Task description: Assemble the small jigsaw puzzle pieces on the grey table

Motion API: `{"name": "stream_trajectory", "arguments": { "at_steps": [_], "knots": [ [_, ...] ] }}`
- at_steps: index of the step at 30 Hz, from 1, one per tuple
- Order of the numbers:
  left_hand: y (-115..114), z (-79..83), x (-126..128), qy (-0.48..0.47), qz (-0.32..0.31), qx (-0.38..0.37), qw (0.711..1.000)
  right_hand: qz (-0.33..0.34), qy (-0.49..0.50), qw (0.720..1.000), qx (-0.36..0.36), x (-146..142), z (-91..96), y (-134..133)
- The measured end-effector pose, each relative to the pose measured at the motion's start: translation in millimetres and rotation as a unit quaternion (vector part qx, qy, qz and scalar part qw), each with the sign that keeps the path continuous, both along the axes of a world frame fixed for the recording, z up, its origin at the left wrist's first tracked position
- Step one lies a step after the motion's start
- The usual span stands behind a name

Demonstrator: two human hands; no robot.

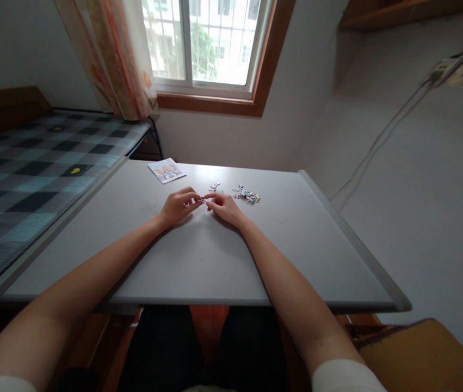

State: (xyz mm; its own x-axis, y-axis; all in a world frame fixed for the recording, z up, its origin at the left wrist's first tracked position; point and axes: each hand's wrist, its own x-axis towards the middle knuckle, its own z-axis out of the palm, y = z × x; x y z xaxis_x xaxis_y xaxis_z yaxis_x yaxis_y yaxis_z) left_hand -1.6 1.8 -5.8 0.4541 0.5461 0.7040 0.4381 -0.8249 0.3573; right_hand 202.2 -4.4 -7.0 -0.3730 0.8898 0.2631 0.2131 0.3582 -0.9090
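My left hand (181, 206) and my right hand (223, 207) meet above the middle of the table, fingertips almost touching. Between them is a small jigsaw puzzle piece (203, 200), mostly covered by the fingers; whether it is one piece or two joined is too small to tell. The left thumb and forefinger pinch it from one side, and the right fingertips close on it from the other. Just beyond the right hand lies a loose heap of puzzle pieces (248, 196). A smaller cluster of pieces (215, 187) sits behind the fingertips.
A colourful printed picture sheet (166, 170) lies at the far left of the white table (198, 261). To the left stands a bed with a checked cover (51, 158). A window (215, 43) is ahead, cables (378, 141) hang along the right wall, and a wooden chair (423, 354) stands at lower right.
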Motion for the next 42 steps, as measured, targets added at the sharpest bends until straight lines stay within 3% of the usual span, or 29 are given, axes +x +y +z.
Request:
{"name": "stream_trajectory", "arguments": {
  "at_steps": [7, 19, 42],
  "knots": [
    [-3.4, 5.3, 1.3, -0.003, -0.005, 0.009, 1.0, 0.0, 0.007, 1.0, -0.007, 0.1, 3.1, -2.6],
    [-0.9, -0.7, -0.9, 0.011, 0.04, 0.044, 0.998, 0.0, 0.007, 1.0, -0.023, -1.3, 2.8, -2.0],
    [-2.3, 1.7, -1.4, 0.009, 0.109, 0.044, 0.993, 0.018, 0.01, 0.999, -0.029, -0.5, 5.0, -4.4]
  ]
}}
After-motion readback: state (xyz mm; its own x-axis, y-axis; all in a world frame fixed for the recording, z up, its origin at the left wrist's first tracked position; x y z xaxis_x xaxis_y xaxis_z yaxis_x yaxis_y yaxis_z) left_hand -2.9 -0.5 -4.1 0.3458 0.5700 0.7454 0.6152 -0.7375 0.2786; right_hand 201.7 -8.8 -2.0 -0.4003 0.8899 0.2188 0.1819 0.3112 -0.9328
